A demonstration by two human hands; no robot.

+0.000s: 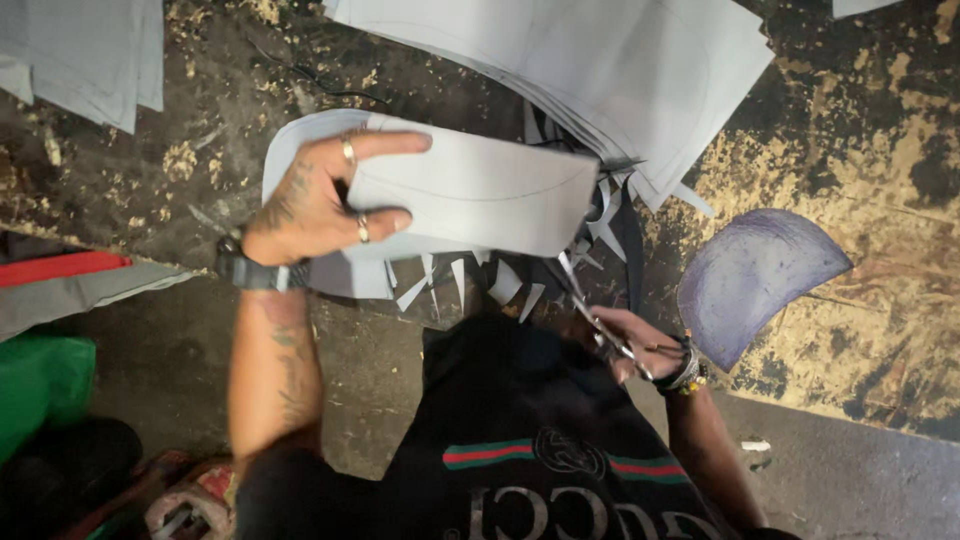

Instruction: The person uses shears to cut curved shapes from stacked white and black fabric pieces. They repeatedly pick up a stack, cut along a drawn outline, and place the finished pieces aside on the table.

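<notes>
The left hand, at centre left of the frame, is closed in a pinch on a stack of pale grey sheets, fingers on top and thumb below, holding it up off the floor. The right hand, at lower centre right, is wrapped through the handles of a pair of scissors, whose blades point up toward the lower right corner of the held stack. Judging by its outline, the stack is partly cut: its left end is already rounded, while the right end is square. A faint curved line runs across the top sheet. Narrow pointed offcuts lie just below the stack. A large pile of uncut grey sheets fills the upper centre, so much seems left to cut. A dark purple curved template lies at right on the worn, flecked floor. More grey sheets sit in the upper left.
</notes>
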